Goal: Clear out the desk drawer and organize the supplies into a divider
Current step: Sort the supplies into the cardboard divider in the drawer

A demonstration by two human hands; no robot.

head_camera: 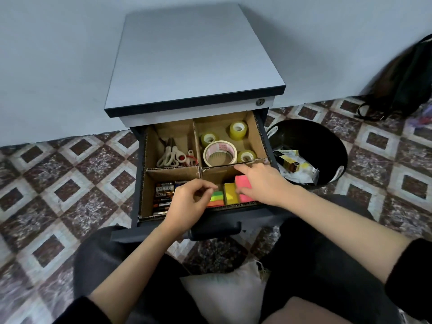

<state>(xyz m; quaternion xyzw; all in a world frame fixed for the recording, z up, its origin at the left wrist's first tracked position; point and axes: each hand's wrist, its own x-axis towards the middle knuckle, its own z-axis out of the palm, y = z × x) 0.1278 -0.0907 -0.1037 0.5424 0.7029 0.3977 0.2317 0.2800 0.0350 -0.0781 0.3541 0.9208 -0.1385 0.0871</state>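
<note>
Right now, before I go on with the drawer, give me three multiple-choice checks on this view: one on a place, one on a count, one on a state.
1. Where do the scissors lie in the divider? A far-left compartment; B near-right compartment; C near-left compartment.
2. How many tape rolls are in the far-right compartment? A two; B four; C seven.
3. The drawer is: A shut; B pulled open; C lifted out onto the floor.
Answers: 1 A, they lie in the compartment behind the batteries; 2 B, one large roll and three small ones; 3 B, its contents show in front of the cabinet top.
</note>
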